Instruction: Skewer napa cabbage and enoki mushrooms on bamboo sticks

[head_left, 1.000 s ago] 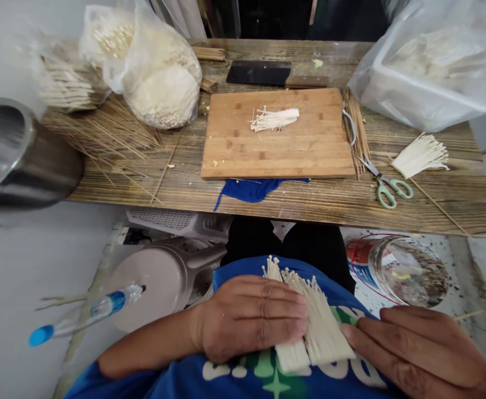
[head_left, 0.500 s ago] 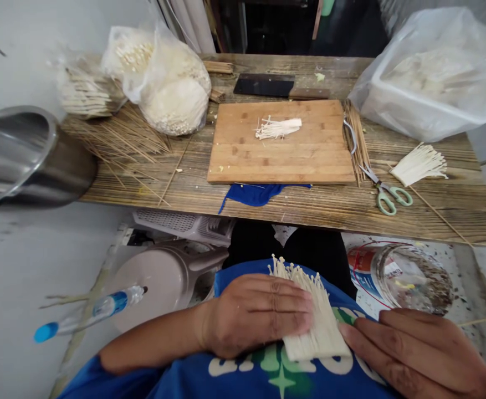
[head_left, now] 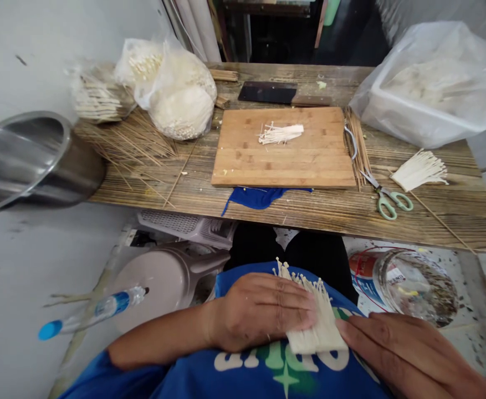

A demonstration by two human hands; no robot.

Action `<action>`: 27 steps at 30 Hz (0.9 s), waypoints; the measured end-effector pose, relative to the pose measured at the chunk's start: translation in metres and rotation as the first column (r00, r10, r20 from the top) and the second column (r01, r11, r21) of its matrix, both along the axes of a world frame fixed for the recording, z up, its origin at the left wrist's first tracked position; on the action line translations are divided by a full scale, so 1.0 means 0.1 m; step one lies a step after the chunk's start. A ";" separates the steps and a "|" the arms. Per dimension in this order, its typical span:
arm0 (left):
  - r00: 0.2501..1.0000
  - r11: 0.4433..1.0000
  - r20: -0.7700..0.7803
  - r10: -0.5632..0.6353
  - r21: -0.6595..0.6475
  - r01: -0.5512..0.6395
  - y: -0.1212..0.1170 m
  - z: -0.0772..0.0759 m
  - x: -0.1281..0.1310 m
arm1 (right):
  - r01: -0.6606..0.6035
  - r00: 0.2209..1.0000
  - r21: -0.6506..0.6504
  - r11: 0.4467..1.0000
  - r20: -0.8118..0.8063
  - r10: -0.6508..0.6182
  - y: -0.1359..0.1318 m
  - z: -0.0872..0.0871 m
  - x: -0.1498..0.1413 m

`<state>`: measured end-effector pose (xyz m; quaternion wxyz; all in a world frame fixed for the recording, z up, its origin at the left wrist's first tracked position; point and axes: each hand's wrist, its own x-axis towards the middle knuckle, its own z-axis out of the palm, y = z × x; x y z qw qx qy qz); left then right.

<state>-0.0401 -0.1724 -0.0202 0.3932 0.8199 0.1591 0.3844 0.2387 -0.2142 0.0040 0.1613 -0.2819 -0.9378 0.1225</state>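
Observation:
A pale bundle of enoki mushrooms [head_left: 314, 316] lies against my blue shirt, caps pointing away from me. My left hand [head_left: 263, 311] covers the bundle's left side, fingers together and curled over it. From the right, the fingertips of my right hand [head_left: 409, 354] press on the cut end of the bundle. Up on the wooden table [head_left: 351, 210], a cutting board [head_left: 284, 158] carries a small enoki bunch [head_left: 281, 133].
A cleaver [head_left: 284, 93] lies behind the board. Skewers [head_left: 357, 145], green-handled scissors [head_left: 388, 197] and another enoki fan [head_left: 419, 169] lie to the right. Bagged mushrooms [head_left: 176, 88], loose skewers [head_left: 130, 144], a steel pot [head_left: 30, 160], a bagged white tub [head_left: 429, 88]. A jar [head_left: 409, 280] stands below.
The two separate mushroom portions have been pushed together into one bundle between my hands. The camera has tilted slightly, shifting the table lower in view.

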 end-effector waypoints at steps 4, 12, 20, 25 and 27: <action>0.998 0.998 0.057 0.026 -0.065 -0.022 0.03 -0.01 0.05 | -0.020 0.999 0.005 1.000 0.037 0.019 0.04 -0.03 0.01; 0.988 0.985 0.090 0.122 -0.130 -0.110 0.05 -0.09 0.05 | 0.010 0.998 -0.007 1.000 -0.056 -0.010 0.32 0.07 -0.05; 0.973 0.930 0.061 0.224 -0.313 -0.195 0.06 -0.09 0.08 | 0.115 0.990 -0.306 0.945 -0.047 -0.136 0.32 0.09 -0.05; 0.984 0.929 -0.028 0.174 -0.327 -0.174 0.15 -0.06 0.12 | 0.122 0.982 -0.427 0.896 -0.079 -0.172 0.38 0.11 -0.10; 0.984 0.936 -0.040 0.173 -0.305 -0.176 0.19 -0.01 0.14 | 0.125 0.976 -0.435 0.891 -0.108 -0.190 0.41 0.11 -0.11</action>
